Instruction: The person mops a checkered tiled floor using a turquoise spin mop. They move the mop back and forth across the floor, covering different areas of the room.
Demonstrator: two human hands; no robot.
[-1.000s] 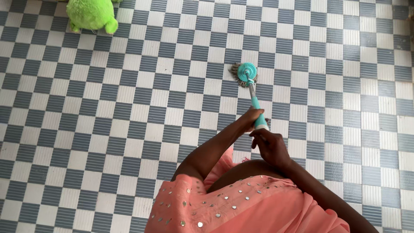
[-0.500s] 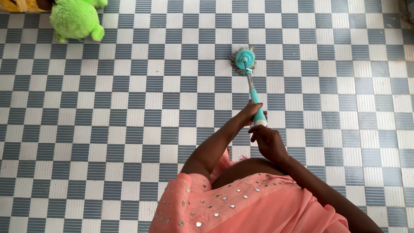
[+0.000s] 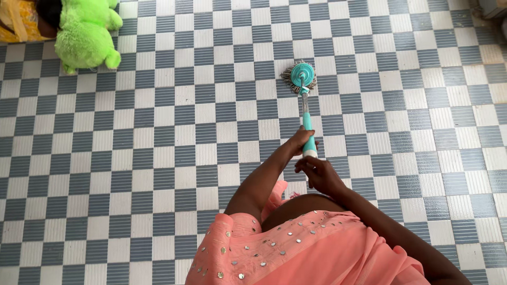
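We look down on a mop (image 3: 302, 79) worked across a blue-and-white chequered floor (image 3: 158, 158), its round teal head pressed flat on the tiles well ahead of us, grey strands splayed around it. Our left hand (image 3: 301, 141) is wrapped around the teal handle (image 3: 308, 132) near its top end; our right hand (image 3: 319, 174) sits just below and behind it, fingers curled, and we judge it grips the very end of the handle, though the end itself is hidden from us. Both arms reach out over a coral dress (image 3: 296, 248) studded with small silver sequins. A green plush toy (image 3: 84, 31) lies at the far left corner, beside a patch of yellow cloth (image 3: 16, 24), well apart from the mop. To mop well here, we judge it best to keep the head flat on the tiles, steer from the upper hand while the lower one steadies, follow the tile rows in overlapping passes, and stop short of the toy so the strands do not wet it.
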